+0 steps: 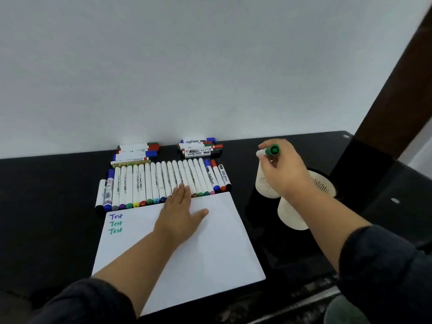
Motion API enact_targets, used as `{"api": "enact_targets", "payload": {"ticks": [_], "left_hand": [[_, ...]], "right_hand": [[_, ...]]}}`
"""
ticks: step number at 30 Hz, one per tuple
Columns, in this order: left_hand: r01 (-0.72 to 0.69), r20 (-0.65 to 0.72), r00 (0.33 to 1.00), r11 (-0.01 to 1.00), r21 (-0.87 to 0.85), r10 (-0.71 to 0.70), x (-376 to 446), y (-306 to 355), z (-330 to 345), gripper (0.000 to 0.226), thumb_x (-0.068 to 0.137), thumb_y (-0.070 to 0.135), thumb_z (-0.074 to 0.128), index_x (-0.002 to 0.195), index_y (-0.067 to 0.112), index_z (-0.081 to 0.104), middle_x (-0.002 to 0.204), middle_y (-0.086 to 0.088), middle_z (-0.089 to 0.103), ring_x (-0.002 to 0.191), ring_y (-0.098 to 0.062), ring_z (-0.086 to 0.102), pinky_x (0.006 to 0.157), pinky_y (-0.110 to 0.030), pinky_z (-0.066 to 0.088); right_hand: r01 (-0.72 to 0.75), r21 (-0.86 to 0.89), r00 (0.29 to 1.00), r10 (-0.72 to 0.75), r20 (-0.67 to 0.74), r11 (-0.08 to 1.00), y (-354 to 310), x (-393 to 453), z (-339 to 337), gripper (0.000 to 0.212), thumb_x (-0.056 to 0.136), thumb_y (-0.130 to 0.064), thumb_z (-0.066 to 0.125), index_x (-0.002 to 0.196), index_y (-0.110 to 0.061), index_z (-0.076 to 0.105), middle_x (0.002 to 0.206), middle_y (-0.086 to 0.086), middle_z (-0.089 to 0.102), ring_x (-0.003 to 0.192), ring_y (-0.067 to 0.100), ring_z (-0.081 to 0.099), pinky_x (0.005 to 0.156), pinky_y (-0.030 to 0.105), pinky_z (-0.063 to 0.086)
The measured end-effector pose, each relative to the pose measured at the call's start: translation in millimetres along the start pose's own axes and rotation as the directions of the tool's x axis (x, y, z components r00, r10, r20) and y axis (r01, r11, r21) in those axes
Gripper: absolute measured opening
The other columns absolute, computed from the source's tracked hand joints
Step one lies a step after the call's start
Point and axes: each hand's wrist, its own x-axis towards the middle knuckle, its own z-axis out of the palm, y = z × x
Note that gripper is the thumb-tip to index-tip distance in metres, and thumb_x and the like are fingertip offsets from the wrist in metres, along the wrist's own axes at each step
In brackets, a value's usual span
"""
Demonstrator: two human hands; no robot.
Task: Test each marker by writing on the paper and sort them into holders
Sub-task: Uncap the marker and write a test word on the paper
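Observation:
A white sheet of paper (210, 249) lies on the black table (46, 195), with "Test" written three times at its top left. My left hand (181, 215) rests flat on the paper's upper edge, fingertips touching the row of markers (152, 181) behind it. My right hand (284, 170) grips a green-capped white marker (268, 151) above a white perforated holder (265, 185). Another white holder (292, 215) stands nearer, and a third (323, 182) shows behind my wrist.
Two small piles of whiteboard markers lie against the wall, a left pile (138, 152) and a right pile (201, 148). A dark wooden post (395, 90) rises at the right. The table's front edge (292, 302) runs below the paper.

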Motion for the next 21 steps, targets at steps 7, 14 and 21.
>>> {"api": "enact_targets", "payload": {"ticks": [7, 14, 21], "left_hand": [[-0.029, -0.125, 0.991, 0.994, 0.105, 0.042, 12, -10, 24, 0.079, 0.095, 0.055, 0.03, 0.149, 0.008, -0.002, 0.157, -0.005, -0.011, 0.144, -0.017, -0.012, 0.115, -0.03, -0.006], [-0.031, -0.169, 0.985, 0.996, 0.084, 0.044, 12, -11, 25, 0.076, 0.094, 0.053, 0.035, 0.15, 0.01, 0.006, 0.158, -0.003, -0.003, 0.145, -0.016, -0.006, 0.115, -0.028, -0.003], [-0.021, -0.175, 0.984, 0.993, 0.114, 0.041, 14, -10, 27, 0.075, 0.095, 0.053, 0.033, 0.15, 0.011, 0.006, 0.158, -0.001, -0.004, 0.145, -0.014, -0.006, 0.114, -0.027, -0.003]], "right_hand": [[0.0, -0.257, 0.995, 0.025, 0.096, 0.967, 29, 25, -6, 0.019, 0.095, -0.021, 0.05, 0.11, -0.012, 0.057, 0.111, 0.003, 0.053, 0.105, 0.022, 0.052, 0.086, 0.032, 0.043], [-0.029, -0.463, 0.977, 0.123, 0.173, 0.886, 29, 42, -8, 0.021, 0.095, -0.033, 0.046, 0.103, -0.014, 0.049, 0.076, -0.003, 0.036, 0.094, 0.024, 0.044, 0.077, 0.036, 0.044], [-0.02, -0.62, 0.945, 0.217, 0.245, 0.784, 31, 58, -8, 0.031, 0.092, -0.047, 0.044, 0.095, -0.018, 0.055, 0.079, -0.002, 0.048, 0.111, 0.026, 0.041, 0.081, 0.038, 0.03]]}}
